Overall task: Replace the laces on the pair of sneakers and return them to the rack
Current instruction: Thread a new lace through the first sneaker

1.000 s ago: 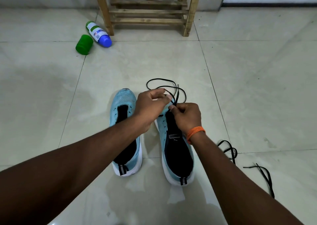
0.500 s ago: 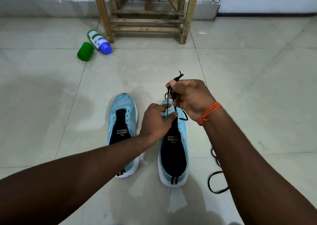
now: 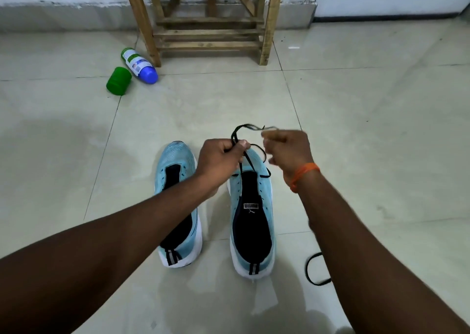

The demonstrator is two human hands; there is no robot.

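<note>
Lace sat only in front holes of the sneaker under our fingers; left hand pinched it, blurred right hand seemingly too. Other sneaker, rack pending.

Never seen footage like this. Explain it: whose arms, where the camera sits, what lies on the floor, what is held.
There is no machine here. A person wears a camera on the head, looking forward and down, so both arms are their own. The left hand grips a black lace that is threaded through the front eyelets of the right sneaker. The right hand, blurred by motion, pinches the lace's far end. The left sneaker stands beside it and shows no lace. On the tiled floor also lie a loose lace, a bottle and a green cap. Behind them stands a wooden rack.
</note>
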